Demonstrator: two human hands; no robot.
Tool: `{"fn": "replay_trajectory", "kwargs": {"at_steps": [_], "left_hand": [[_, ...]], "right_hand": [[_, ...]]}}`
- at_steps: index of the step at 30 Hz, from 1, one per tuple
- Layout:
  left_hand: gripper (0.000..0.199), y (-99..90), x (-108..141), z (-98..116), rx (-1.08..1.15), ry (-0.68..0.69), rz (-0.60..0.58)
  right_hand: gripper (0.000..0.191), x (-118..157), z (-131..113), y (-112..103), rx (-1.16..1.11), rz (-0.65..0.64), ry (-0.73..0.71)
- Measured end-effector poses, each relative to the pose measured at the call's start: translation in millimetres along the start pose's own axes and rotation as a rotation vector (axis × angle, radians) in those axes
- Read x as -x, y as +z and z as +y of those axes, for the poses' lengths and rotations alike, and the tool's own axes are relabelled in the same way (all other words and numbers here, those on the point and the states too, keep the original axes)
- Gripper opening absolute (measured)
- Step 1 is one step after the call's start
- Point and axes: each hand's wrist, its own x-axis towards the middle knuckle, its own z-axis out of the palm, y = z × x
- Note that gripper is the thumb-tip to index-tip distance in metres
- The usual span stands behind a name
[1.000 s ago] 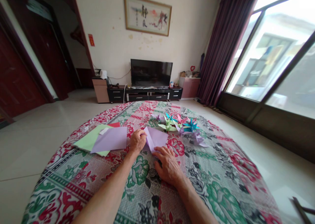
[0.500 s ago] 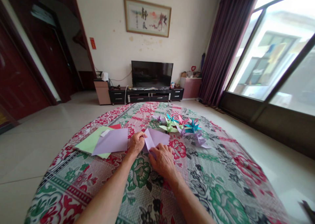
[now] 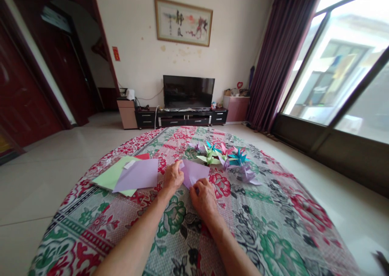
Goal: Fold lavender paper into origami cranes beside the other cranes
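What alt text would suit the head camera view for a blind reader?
A person's left hand pinches the left edge of a purple sheet while the right hand touches its near edge, on a flower-patterned tablecloth. Overlapping colored papers lie left, folded paper cranes right, with a television beyond.

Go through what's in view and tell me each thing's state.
Central purple paper sheet, creased
Bare left hand, fingers closed on that sheet's left side
Bare right hand, fingers curled at its near edge
Loose purple paper sheet, lying flat over light green paper
Multicoloured folded paper cranes, wings spread
Black rectangular television, screen dark
Dark purple fabric curtain, gathered
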Motion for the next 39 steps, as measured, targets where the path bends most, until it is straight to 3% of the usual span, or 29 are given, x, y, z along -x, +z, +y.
{"fn": "replay_trajectory", "kwargs": {"at_steps": [8,13,17,22,25,32,35,39], "left_hand": [[0.034,-15.7,9,15,-0.068,0.318,0.058],[0.044,-22.0,16,24,-0.043,0.306,0.187],[0.05,-20.5,17,16,0.003,0.205,0.289],[0.046,-19.3,18,3,-0.011,0.031,0.205],[0.042,-19.6,18,1,-0.003,-0.004,0.185],[0.041,-20.9,17,8,-0.007,0.131,0.404],[0.034,-23.9,18,13,-0.006,0.197,0.398],[0.021,-25.5,21,19,-0.015,0.282,0.277]], "right_hand": [[0.017,-2,5,4,0.018,-0.008,0.002],[0.018,-2,6,4,0.019,-0.009,0.004],[0.016,-1,2,1,0.013,-0.007,-0.009],[0.01,5,-4,-6,0.02,-0.04,-0.094],[0.011,6,-6,-6,0.022,-0.047,-0.112],[0.018,-2,0,1,-0.002,0.011,0.025],[0.017,-5,3,3,-0.012,0.014,0.048],[0.017,-7,5,5,0.002,0.011,0.038]]}}
